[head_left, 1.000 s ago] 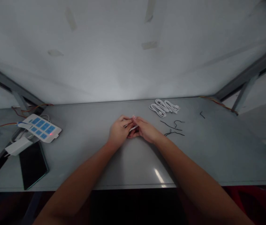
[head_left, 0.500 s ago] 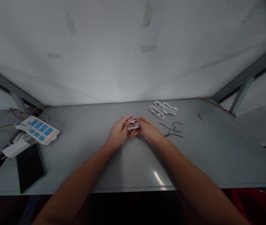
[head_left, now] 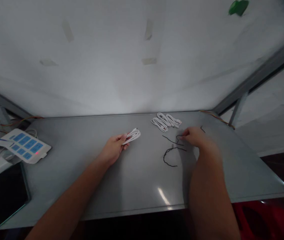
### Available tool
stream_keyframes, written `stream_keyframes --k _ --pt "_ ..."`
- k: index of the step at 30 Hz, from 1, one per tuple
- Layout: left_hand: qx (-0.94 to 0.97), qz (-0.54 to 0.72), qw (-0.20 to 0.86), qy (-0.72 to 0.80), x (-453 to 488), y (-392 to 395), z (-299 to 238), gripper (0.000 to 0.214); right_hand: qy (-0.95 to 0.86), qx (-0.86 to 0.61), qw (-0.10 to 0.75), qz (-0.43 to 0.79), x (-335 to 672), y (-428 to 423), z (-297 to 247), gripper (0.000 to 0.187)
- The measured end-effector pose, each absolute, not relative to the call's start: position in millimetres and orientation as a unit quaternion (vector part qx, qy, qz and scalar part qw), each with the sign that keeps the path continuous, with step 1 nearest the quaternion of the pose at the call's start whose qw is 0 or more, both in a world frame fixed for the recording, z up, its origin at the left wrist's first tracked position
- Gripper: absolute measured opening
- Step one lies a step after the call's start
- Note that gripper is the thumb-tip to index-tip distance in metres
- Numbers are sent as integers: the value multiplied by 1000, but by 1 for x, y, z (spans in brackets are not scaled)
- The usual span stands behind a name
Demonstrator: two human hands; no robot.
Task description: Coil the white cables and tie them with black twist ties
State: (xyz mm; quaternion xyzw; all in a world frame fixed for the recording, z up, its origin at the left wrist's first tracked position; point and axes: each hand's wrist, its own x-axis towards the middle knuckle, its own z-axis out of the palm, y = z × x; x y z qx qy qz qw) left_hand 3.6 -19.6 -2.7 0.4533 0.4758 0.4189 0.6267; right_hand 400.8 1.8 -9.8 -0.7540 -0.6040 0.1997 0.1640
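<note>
The left hand (head_left: 113,150) clenches a coiled white cable (head_left: 133,136); the right hand (head_left: 194,136), its grip unclear, reaches thin black wires (head_left: 172,150) beside bundled white cables (head_left: 165,121) on the grey metal worktop (head_left: 136,186).

Worktop (head_left: 136,200) smooth, glossy grey metal. Cable coil (head_left: 133,136) at 7 o'clock smooth white plastic, wires (head_left: 170,155) at 4 o'clock matt black; phone (head_left: 9,193) at 8 o'clock glossy glass, power strip (head_left: 23,146) at 9 o'clock white plastic.

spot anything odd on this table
Thin black wires lie scattered and bent on the grey table by the right hand, looking messy beside the neatly bundled white cables.
</note>
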Motion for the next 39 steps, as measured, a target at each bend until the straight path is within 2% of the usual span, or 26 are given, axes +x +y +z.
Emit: stream_keyframes --k 5,9,11,13,15,18,22,25,28,32,36,39 --pt "460 439 593 494 1 -20 -2 47 -605 -736 224 203 410 2 -20 30" --pt "458 475 565 495 5 -21 -1 48 -552 -739 343 178 372 3 5 20" --pt "465 482 569 477 8 -22 0 45 -521 -718 395 237 329 4 17 13" --pt "482 472 578 460 10 -24 0 41 -535 -680 404 298 278 2 22 17" --pt "488 467 588 444 12 -26 0 40 -523 -605 455 391 232 -1 19 16" --pt "460 484 611 425 14 -26 2 48 -465 -512 498 523 189 -10 11 20" --pt "423 504 626 418 15 -24 5 69 -398 -405 492 660 177 -19 9 22" --pt "441 496 618 421 14 -23 6 64 -392 -369 470 700 175 -23 12 21" --pt "476 483 578 454 13 -23 7 47 -377 -376 465 708 171 -24 12 21" --pt "512 468 511 508 10 -23 9 36 -396 -403 466 681 168 -26 9 20" --pt "532 462 453 547 9 -21 9 33 -459 -462 454 608 165 -31 4 19" --pt "540 446 428 571 8 -19 9 33 -532 -526 433 503 162 -36 -1 21"
